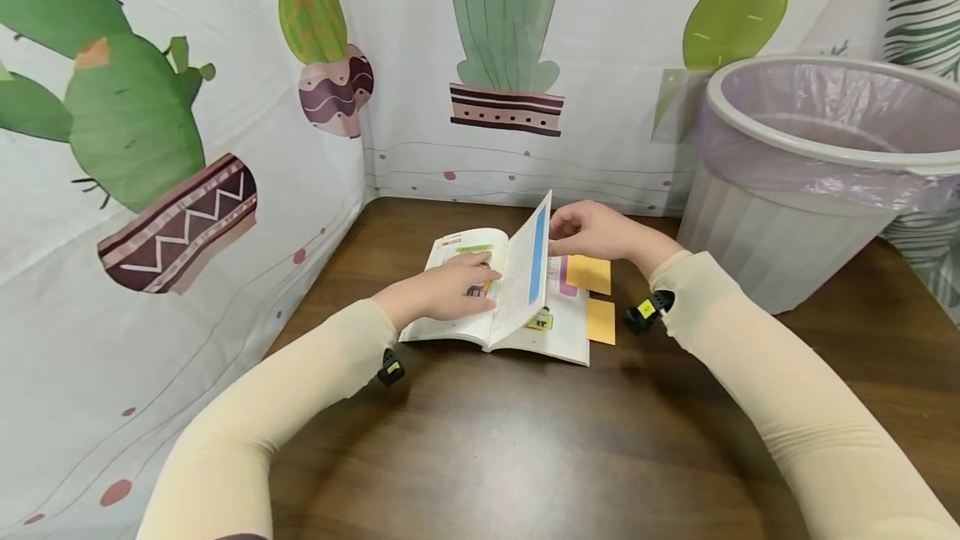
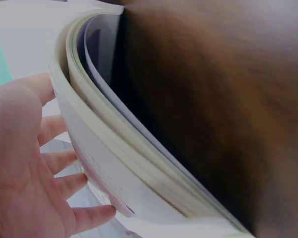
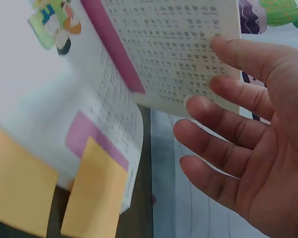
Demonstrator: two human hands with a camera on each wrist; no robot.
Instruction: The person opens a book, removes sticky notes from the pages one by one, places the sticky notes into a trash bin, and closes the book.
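A book (image 1: 450,327) lies spread on the brown table, with a page (image 1: 517,273) standing up near its spine. My left hand (image 1: 455,286) rests on the left-hand page with its fingers spread. In the left wrist view, that hand's fingers (image 2: 59,161) lie against the curved page. On the far side of the raised page is my right hand (image 1: 596,230), its fingers loosely bent. The right wrist view shows all its fingers (image 3: 223,136) on one side of the printed sheet (image 3: 174,54), fingertips overlapping it. Two yellow-orange sticky notes (image 1: 601,321) jut from the right edge.
Right of the book stands a large, light-coloured bin (image 1: 750,215) lined with a purplish bag (image 1: 825,169). A white cloth with printed cacti (image 1: 506,23) hangs behind and to the left. Brown tabletop (image 1: 487,440) extends in front of the book.
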